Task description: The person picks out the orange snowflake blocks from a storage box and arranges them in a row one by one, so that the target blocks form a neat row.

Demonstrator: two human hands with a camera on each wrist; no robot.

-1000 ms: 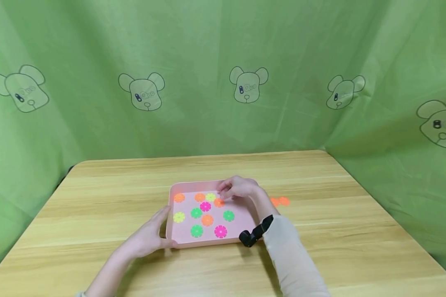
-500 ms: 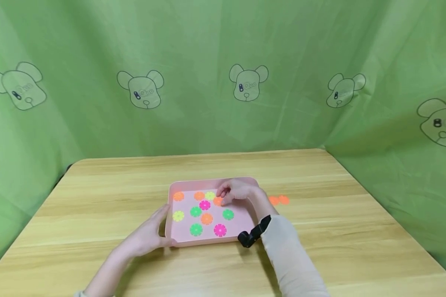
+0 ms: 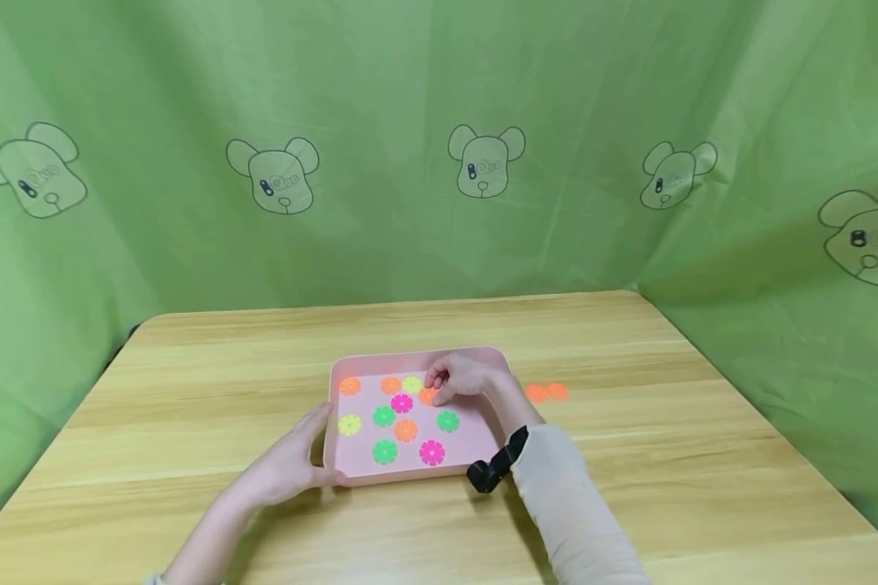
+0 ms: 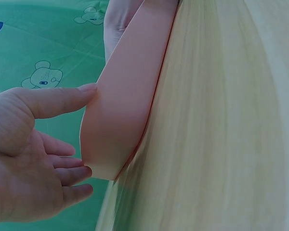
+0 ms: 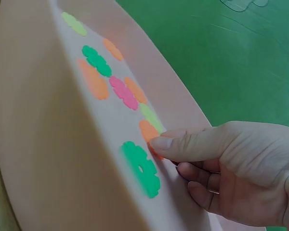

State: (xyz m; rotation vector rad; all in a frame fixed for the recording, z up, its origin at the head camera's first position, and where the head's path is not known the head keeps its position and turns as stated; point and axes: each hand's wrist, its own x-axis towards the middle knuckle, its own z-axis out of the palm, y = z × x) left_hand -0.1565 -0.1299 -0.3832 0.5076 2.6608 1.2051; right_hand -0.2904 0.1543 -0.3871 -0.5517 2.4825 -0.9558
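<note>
In the head view a shallow pink tray (image 3: 410,478) stands on the table, with several flat notched snowflake discs in orange, yellow, green and magenta spread inside. At its near left corner my left hand (image 3: 290,467) touches the rim and side, thumb straight and fingers loosely extended, as the left wrist view also shows. Over the tray's far right part is my right hand (image 3: 468,379); its thumb and forefinger pinch an orange snowflake disc (image 5: 148,130), partly hidden by the fingertips. Close by lie a yellow disc (image 3: 412,384) and a green disc (image 5: 140,168).
Two orange discs (image 3: 546,392) lie on the wooden table (image 3: 666,455), to the right of the tray. A green curtain (image 3: 380,244) with bear outlines hangs behind and at both sides. A black wrist camera (image 3: 486,474) sits at the right wrist, over the tray's near rim.
My right hand has lowered slightly toward the near side, onto the orange disc, its thumb and forefinger closing there. The left hand stays at the tray's corner. The whole view has shifted a little.
</note>
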